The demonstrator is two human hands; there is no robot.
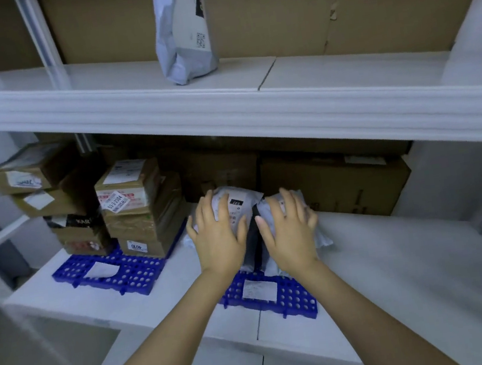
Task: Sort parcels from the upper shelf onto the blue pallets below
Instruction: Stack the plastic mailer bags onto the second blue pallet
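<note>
Left hand [217,237] and right hand [288,231], fingers spread, press flat on crinkled grey plastic mailer bags [238,210] atop the right of two perforated blue plastic pallets [291,296]; neither clenches.

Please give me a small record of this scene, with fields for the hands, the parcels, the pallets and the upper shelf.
left hand: flat on a soft grey parcel, fingers spread
right hand: flat on a second soft parcel beside the first
right pallet: blue, under both soft parcels, paper label at its front
left pallet: blue, carries stacked cardboard boxes, loose paper slip at its front
upper shelf: one grey bag parcel left, standing upright
</note>
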